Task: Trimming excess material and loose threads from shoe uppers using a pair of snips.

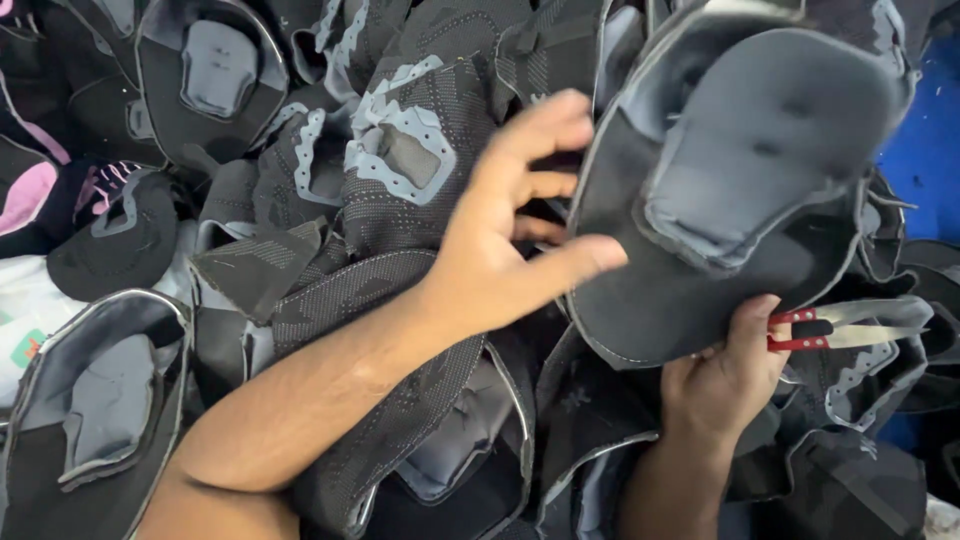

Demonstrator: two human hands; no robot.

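- Right hand (722, 385): low in the view, wrist entering from the bottom edge. Fingers clenched around the lower rim of the black shoe upper (740, 180), thumb pressed up against its edge. The same hand also carries thread snips (850, 330), red-handled, pale blades pointing right; how they are pinned in the fingers is hard to make out.
- Left hand (510, 240): forearm crossing diagonally from the lower left. Hand released, fingers spread and holding nothing; thumb tip at the left rim of the black shoe upper, seemingly touching it, the other fingers reaching toward the pile behind.
- Black shoe upper: raised above the pile at right of centre, inner side toward the camera, showing a grey padded lining panel with stitched edges and a pale trimmed border.
- Pile of shoe uppers (400, 170): dark knitted pieces with grey reinforcement patches, heaped under and around both arms, filling most of the view.
- Lined upper (95, 400): lower left corner, inner side up, grey padding showing.
- Pink-trimmed piece (30, 195): far left, among the black ones.
- Blue surface (925, 150): visible at the far right edge, behind the heap.
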